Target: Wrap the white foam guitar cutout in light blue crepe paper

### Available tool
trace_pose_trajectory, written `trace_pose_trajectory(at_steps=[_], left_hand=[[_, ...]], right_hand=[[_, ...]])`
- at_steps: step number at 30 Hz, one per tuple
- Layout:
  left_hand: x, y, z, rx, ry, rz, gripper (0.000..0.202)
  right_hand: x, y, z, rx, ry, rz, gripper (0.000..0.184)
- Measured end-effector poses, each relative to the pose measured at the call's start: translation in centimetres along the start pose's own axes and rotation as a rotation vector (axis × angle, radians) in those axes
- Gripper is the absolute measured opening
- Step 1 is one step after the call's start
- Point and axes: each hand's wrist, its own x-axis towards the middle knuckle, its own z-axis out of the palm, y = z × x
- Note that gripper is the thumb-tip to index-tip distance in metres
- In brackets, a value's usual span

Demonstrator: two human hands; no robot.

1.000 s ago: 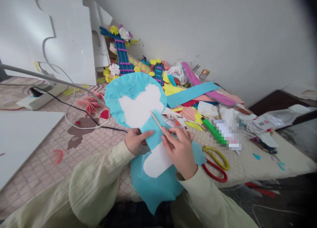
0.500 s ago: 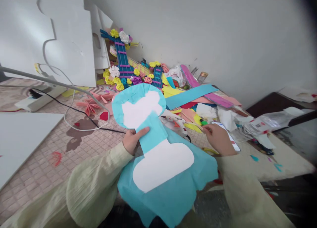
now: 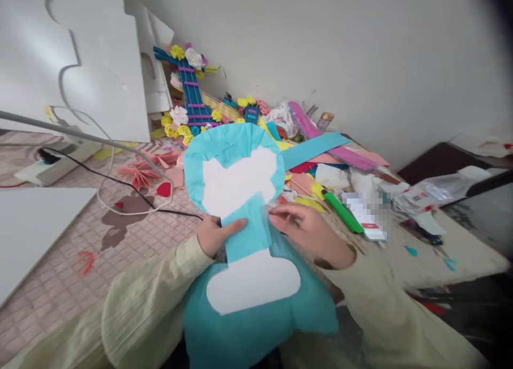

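A white board cutout with a rounded base and narrow neck is held upright in front of me, its upper part rimmed with folded blue paper. A blue paper band wraps the neck, and a wide blue sheet hangs behind the base. My left hand grips the neck from the left, thumb lying across the band. At the band's right edge, the fingertips of my right hand are pinched against the blue paper; the exact edge between them is partly blurred.
On the table, right of my hands, lie a green cutter-like tool, a phone and a clear plastic bottle. Behind stands a flower-trimmed blue guitar shape. White boards, cables and a power strip occupy the left.
My right hand has moved left from beside the phone to the neck's right edge, uncovering the green tool. The cutout has straightened slightly, while my left hand keeps its grip.
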Motion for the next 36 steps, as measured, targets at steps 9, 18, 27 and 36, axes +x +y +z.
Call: trace_pose_trajectory(at_steps=[9,18,27,36], left_hand=[[0.0,0.0,0.2,0.006,-0.02,-0.038,0.044],[-0.3,0.2,1.1,-0.088,0.061,-0.095,0.044],[0.0,0.0,0.8,-0.026,0.061,-0.059,0.047],[-0.2,0.4,1.2,-0.049,0.076,-0.075,0.048]], right_hand=[[1.6,0.1,2.4,0.289,-0.008,0.108,0.026],[1.2,0.0,3.1,0.26,0.051,0.062,0.023],[1.4,0.2,3.1,0.236,0.023,0.045,0.021],[1.3,0.1,3.4,0.274,0.029,0.09,0.021]])
